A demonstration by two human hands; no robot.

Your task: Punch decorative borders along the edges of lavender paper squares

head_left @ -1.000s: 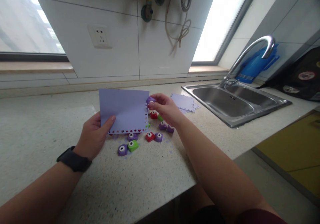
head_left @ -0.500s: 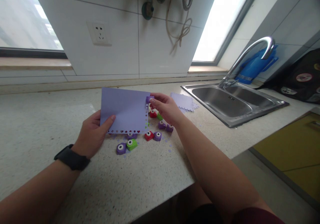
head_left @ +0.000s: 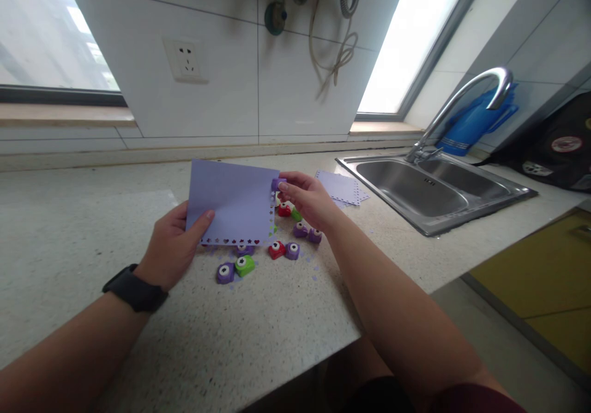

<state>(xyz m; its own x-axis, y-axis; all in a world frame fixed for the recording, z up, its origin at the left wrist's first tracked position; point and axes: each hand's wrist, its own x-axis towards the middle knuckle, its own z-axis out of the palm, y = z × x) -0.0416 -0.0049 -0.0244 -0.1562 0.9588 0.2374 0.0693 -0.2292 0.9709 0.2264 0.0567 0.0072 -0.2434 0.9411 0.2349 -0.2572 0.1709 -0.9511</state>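
My left hand (head_left: 178, 240) pinches the left edge of a sheet of purple paper (head_left: 233, 200), thumb on the face towards me. Small shapes such as stars and hearts are cut along its bottom edge and up its right edge. At the sheet's upper right edge, my right hand (head_left: 307, 199) grips a small purple craft punch (head_left: 277, 184) between thumb and fingers. Below and beside the paper lie several more punches: a purple one (head_left: 226, 272), a green one (head_left: 244, 265), a red one (head_left: 277, 250) and others, partly hidden by the sheet.
More purple sheets (head_left: 339, 186) with punched edges lie right of my hand, near the steel sink (head_left: 410, 185) with its tap (head_left: 466, 99). Paper bits (head_left: 315, 269) are scattered on the counter (head_left: 258, 333). A blue jug (head_left: 471, 124) and a black bag (head_left: 554, 145) stand behind the sink.
The view has shifted very slightly. Both hands keep their holds on the paper and the punch, with no clear movement between them.
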